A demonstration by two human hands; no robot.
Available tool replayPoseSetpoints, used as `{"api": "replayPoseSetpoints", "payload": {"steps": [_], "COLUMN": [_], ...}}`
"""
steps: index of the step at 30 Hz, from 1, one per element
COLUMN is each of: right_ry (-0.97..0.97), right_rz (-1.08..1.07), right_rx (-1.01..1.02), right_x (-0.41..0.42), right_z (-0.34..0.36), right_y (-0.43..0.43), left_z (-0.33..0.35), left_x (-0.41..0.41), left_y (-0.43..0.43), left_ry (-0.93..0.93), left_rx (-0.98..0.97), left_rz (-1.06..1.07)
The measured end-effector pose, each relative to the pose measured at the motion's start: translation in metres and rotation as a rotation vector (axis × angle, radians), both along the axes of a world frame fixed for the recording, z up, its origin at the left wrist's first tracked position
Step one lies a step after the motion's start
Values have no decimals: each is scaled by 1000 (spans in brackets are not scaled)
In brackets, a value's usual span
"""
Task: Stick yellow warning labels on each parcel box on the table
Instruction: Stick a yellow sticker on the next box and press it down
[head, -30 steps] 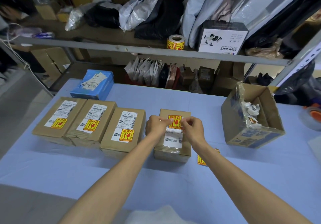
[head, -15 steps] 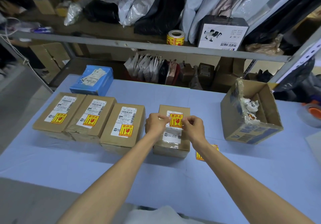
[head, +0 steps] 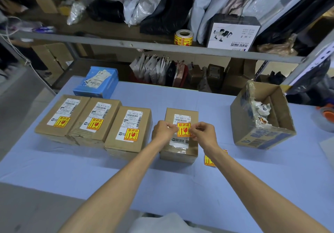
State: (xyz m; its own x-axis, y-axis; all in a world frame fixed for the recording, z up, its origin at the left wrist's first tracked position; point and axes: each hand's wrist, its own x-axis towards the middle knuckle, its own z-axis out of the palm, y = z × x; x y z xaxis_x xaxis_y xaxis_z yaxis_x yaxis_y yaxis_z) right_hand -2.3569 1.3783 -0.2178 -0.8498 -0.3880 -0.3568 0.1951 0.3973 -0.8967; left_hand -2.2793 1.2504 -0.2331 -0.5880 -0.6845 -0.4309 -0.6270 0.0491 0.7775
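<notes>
Our right forearm is covering most of a spare yellow label point(head: 208, 160) lying on the tabletop point(head: 108, 174), so we are seeing only its corners. At the far right a tape roll point(head: 327, 114) is being cut off by the frame edge. Our fingertips are hiding the side edges of the yellow warning label point(head: 183, 129), and we cannot tell whether it is lying fully flat.

We are pinching that label from both sides. Our left hand point(head: 163, 130) is gripping its left edge between thumb and forefinger, our right hand point(head: 205, 133) its right edge, the other fingers curling loosely. The label is sitting between the two hands, over the white slip on top of the parcel box point(head: 178, 154), which is lying directly beneath them. Left of the left hand, three labelled parcel boxes point(head: 95, 122) are standing in a touching row.

Right of the right hand, well apart, an open carton point(head: 262, 136) is holding crumpled paper scraps point(head: 261, 109) and clear plastic film. Beyond the hands a blue box point(head: 97, 82) is resting near the tabletop's far edge, and a label roll point(head: 183, 37) is standing on the shelf point(head: 126, 43).
</notes>
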Motion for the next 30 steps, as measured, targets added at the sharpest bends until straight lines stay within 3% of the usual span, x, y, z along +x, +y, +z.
{"api": "replayPoseSetpoints", "payload": {"steps": [7, 15, 30], "right_ry": [62, 99, -21], "right_rz": [17, 13, -15], "right_rx": [75, 156, 185], "right_x": [2, 3, 2], "right_z": [-5, -19, -21], "right_y": [6, 11, 11], "left_z": [4, -3, -7], "left_x": [2, 1, 7], "left_y": [6, 10, 15], "left_ry": [-59, -79, -125], "left_rx": [-219, -173, -122], "left_rz": [-106, -142, -71]}}
